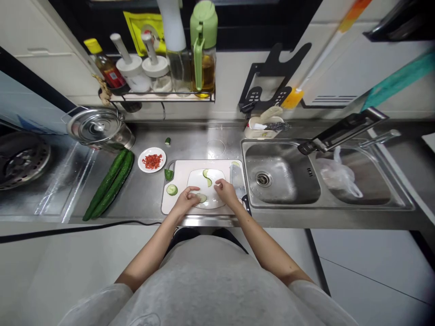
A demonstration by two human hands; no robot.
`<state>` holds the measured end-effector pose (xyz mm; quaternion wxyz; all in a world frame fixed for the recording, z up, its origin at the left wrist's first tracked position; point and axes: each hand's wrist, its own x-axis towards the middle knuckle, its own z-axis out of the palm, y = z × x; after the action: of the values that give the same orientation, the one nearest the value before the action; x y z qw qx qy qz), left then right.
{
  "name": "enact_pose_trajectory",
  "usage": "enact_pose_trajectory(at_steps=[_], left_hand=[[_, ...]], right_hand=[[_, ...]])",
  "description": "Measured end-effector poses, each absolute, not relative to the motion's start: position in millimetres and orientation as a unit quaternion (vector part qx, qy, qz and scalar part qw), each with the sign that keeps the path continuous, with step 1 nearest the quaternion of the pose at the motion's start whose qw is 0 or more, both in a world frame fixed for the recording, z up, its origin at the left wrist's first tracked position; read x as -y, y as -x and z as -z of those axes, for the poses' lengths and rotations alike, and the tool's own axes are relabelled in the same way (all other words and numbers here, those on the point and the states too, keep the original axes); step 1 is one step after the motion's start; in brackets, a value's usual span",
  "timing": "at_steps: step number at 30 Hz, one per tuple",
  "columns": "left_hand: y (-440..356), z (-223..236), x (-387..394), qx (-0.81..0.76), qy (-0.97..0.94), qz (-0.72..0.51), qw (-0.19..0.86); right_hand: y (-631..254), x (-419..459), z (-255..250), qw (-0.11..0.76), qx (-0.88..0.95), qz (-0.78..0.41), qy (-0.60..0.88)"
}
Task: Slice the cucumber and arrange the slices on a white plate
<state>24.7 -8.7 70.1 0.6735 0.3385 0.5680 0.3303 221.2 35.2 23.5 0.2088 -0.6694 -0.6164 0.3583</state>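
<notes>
A white plate [217, 203] lies on a pale cutting board [180, 170], with thin cucumber slices [208, 181] on its far half. At the plate's left side my left hand [186, 200] is closed on a cucumber slice [202, 198] between thumb and fingers. My right hand [227, 191] hovers over the plate's right edge, fingertips pinched together; whatever is between them is too small to make out. A knife [238, 179] rests along the board's right side, a slice stuck near its far end. On the board's left lie a cut cucumber piece [171, 189] and a cucumber end [168, 174].
Left of the board are a small plate of chopped red pieces [152, 148], two whole cucumbers [112, 188] and a lidded steel pot [118, 138]. A double sink [282, 174] with a plastic bag [340, 174] is at right. A condiment rack [190, 96] hangs behind.
</notes>
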Motion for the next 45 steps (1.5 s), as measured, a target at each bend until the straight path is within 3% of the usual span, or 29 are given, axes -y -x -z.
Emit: enact_pose_trajectory(at_steps=[6, 13, 35, 45], left_hand=[[-27, -36, -16, -0.629, -0.486, -0.242, 0.556], [-49, -21, -39, -0.642, -0.505, -0.176, 0.55], [-54, -24, -45, -0.634, -0.546, -0.156, 0.524], [-57, -25, -54, -0.679, -0.573, -0.163, 0.428]], right_hand=[[-218, -55, -14, 0.175, 0.622, -0.358, 0.674], [-218, -59, -15, 0.176, 0.636, -0.39, 0.642], [-214, -63, -19, 0.117, 0.724, -0.351, 0.583], [-210, -60, -23, 0.08, 0.732, -0.319, 0.596]])
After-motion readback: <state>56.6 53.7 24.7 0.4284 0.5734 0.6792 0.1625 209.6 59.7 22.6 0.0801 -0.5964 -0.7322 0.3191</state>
